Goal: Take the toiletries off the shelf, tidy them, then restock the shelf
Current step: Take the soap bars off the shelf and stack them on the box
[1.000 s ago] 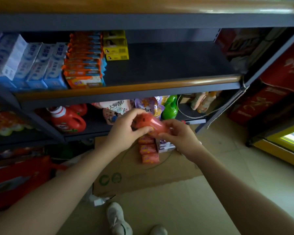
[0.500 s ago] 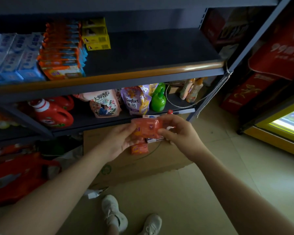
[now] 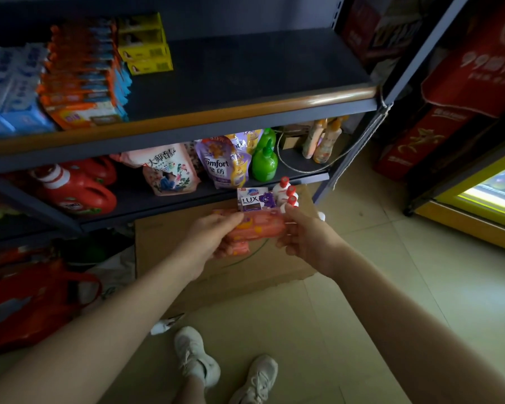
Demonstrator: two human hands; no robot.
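1. We found the left hand [image 3: 213, 237] and right hand [image 3: 305, 236] each gripping one end of the orange pack [image 3: 258, 227], held over the cardboard [image 3: 216, 275] below the shelf [image 3: 245, 71].
2. We judged tidying under way; next, the pack needs setting beside the soap boxes [image 3: 252, 199].

A flattened cardboard sheet [image 3: 216, 275] lies on the tiled floor [image 3: 391, 287] in front of the rack. Two white sneakers [image 3: 196, 357] stand on the tiles at the bottom of the view, with a small scrap of white paper [image 3: 164, 326] just to their left. At the right, red cartons [image 3: 461, 91] are stacked above a yellow-framed cabinet [image 3: 478, 217]. A red bag [image 3: 32, 304] sits at lower left.
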